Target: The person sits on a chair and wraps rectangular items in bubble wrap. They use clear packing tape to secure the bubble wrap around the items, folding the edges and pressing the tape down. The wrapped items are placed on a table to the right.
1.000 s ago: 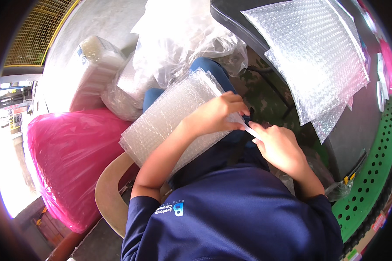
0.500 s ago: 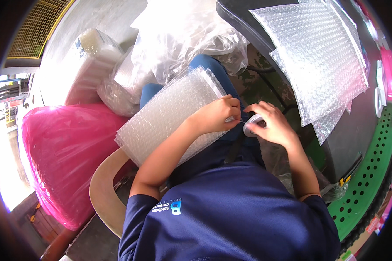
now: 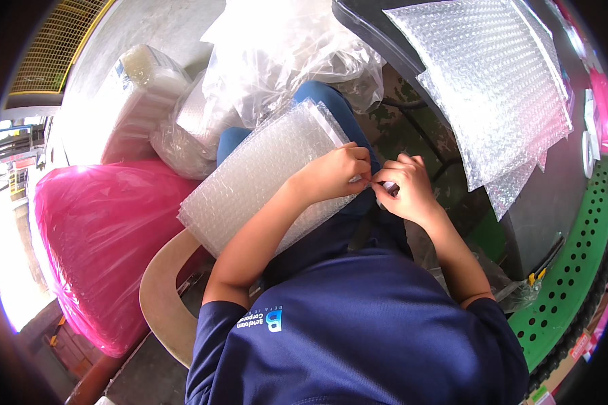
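Observation:
A stack of clear bubble wrap sheets (image 3: 257, 175) lies slanted across my lap, with a pale strip along its upper right end. My left hand (image 3: 338, 173) is closed in a pinch at the right edge of these sheets, on what appears to be the free end of clear tape. Close against it, my right hand (image 3: 409, 185) is closed, thumb and forefinger pinching near the left fingertips. A roll of tape (image 3: 390, 187) sits in the right hand, mostly hidden by the fingers. The tape strip between the hands is too fine to make out.
Bubble wrap pieces (image 3: 486, 88) lie on a dark table (image 3: 534, 236) at right, beside a green perforated strip (image 3: 567, 270) and a yellow-and-black cutter (image 3: 537, 275). A pink wrapped bundle (image 3: 108, 250) stands left, by a beige chair arm (image 3: 159, 290). Clear plastic bags (image 3: 284, 61) lie ahead.
My right hand has moved slightly left and turned, its fingertips meeting the left hand's. The tape roll, plainly seen before, is now mostly covered. The left hand has barely moved.

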Motion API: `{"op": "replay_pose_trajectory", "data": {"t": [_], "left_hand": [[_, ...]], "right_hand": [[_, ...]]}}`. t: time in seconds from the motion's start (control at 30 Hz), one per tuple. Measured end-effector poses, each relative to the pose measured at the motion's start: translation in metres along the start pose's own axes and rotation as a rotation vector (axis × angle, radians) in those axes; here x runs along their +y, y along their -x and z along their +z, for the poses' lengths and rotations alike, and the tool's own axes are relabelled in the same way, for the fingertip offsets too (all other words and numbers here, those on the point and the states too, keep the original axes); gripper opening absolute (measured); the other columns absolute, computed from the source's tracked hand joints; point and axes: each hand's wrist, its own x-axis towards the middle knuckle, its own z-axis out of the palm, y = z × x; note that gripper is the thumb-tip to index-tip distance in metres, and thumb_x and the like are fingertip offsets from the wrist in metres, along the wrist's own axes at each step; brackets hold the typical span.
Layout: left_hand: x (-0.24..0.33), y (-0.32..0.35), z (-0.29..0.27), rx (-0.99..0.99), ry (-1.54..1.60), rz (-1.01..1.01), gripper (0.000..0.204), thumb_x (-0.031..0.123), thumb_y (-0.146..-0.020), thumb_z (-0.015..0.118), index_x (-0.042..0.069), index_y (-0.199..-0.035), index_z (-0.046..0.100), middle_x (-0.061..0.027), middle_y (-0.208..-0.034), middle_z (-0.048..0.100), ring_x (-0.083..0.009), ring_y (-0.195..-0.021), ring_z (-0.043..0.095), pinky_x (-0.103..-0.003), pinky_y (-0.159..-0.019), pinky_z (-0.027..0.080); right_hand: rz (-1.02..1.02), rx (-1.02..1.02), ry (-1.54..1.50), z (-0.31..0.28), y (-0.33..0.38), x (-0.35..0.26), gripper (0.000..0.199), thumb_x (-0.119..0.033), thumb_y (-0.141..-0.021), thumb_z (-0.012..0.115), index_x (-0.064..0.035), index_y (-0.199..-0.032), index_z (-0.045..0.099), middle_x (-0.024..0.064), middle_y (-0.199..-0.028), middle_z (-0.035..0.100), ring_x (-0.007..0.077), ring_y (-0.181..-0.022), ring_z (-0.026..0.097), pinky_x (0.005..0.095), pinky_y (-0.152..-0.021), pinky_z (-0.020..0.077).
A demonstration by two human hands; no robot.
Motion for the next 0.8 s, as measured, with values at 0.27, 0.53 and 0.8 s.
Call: {"op": "replay_pose_trajectory", "data": {"t": [0.27,0.53,0.8], "left_hand": [[-0.001,0.000,0.000,-0.011,-0.019,-0.029,0.007,0.004,-0.070,0.071,0.003,-0.076,0.067,-0.0083,-0.084,0.062,-0.0275,-0.082,0.061,-0.037,-0.075,0.051],[-0.001,-0.002,0.000,0.032,0.154,-0.178,0.006,0.004,-0.069,0.069,0.000,-0.073,0.067,-0.0107,-0.079,0.063,-0.0271,-0.077,0.063,-0.035,-0.071,0.052],[0.001,-0.004,0.000,0.066,0.252,-0.206,0.006,0.002,-0.072,0.067,-0.003,-0.076,0.067,-0.0120,-0.081,0.064,-0.0257,-0.077,0.065,-0.033,-0.071,0.053]], "right_hand": [[-0.094,-0.010,0.015,-0.003,-0.006,-0.009,0.011,-0.019,-0.072,0.074,-0.0121,-0.070,0.067,0.0009,-0.071,0.063,0.0216,-0.070,0.055,0.0362,-0.071,0.0355],[-0.301,0.214,0.185,0.019,0.000,-0.002,0.013,-0.010,-0.062,0.071,-0.0115,-0.063,0.058,-0.0003,-0.065,0.053,0.0186,-0.067,0.053,0.0363,-0.071,0.0365],[-0.402,0.339,0.202,0.014,0.007,0.000,0.014,-0.010,-0.064,0.072,-0.0112,-0.068,0.059,-0.0020,-0.065,0.049,0.0161,-0.066,0.051,0.0342,-0.070,0.0362]]}}
